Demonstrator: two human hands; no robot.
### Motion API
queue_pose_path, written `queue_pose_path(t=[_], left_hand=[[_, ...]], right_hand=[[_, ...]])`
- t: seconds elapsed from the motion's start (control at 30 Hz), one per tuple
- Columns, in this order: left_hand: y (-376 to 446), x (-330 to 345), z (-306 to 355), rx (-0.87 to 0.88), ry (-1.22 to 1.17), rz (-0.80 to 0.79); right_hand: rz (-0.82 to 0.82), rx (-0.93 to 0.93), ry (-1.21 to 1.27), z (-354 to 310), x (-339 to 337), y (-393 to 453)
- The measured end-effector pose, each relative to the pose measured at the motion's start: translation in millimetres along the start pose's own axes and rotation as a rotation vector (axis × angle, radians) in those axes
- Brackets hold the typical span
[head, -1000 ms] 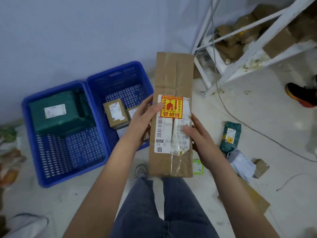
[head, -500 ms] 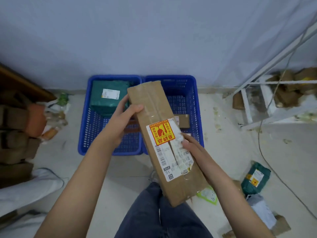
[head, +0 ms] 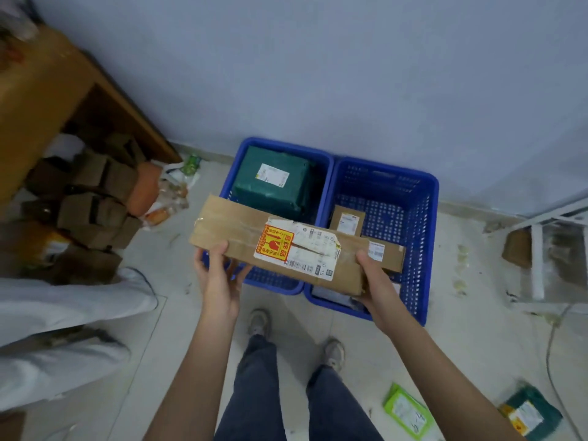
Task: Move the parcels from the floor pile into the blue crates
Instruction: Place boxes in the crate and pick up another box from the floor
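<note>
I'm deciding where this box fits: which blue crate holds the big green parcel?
The left blue crate; the large green parcel fills its far end. The right blue crate holds small cardboard boxes.

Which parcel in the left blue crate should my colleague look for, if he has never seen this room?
Two blue crates stand side by side against the pale wall. In the left crate, at its far end, sits the green parcel, a bulky block in dark green wrap with a small white label on top. The right crate holds only small brown cardboard boxes.
</note>
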State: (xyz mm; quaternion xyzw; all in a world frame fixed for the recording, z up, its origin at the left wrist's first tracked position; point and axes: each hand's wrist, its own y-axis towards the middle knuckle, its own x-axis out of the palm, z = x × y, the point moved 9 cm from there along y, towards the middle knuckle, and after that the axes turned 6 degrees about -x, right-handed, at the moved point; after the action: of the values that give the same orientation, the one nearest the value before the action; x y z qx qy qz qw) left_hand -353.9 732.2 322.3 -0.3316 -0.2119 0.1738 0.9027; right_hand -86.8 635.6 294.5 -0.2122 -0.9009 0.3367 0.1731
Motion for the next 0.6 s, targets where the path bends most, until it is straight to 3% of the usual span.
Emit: queue_pose_path(t=[0.17, 0.33, 0.6], left_hand=[[59.8, -11.2, 2.3, -0.143, 0.077, -0.013], [145.9, -28.9, 23.1, -0.285, 0.375, -0.059], [285.0, -51.6, 42.5, -0.282, 0.891, -0.098]], right_hand=[[0.077, 0.031, 0.076, 16.7, 28.7, 50.1], [0.233, 0.041, -0.010, 18.9, 67.7, 95.9], [0.333, 0.178, -0.202, 65.6, 137.3, 172.8]])
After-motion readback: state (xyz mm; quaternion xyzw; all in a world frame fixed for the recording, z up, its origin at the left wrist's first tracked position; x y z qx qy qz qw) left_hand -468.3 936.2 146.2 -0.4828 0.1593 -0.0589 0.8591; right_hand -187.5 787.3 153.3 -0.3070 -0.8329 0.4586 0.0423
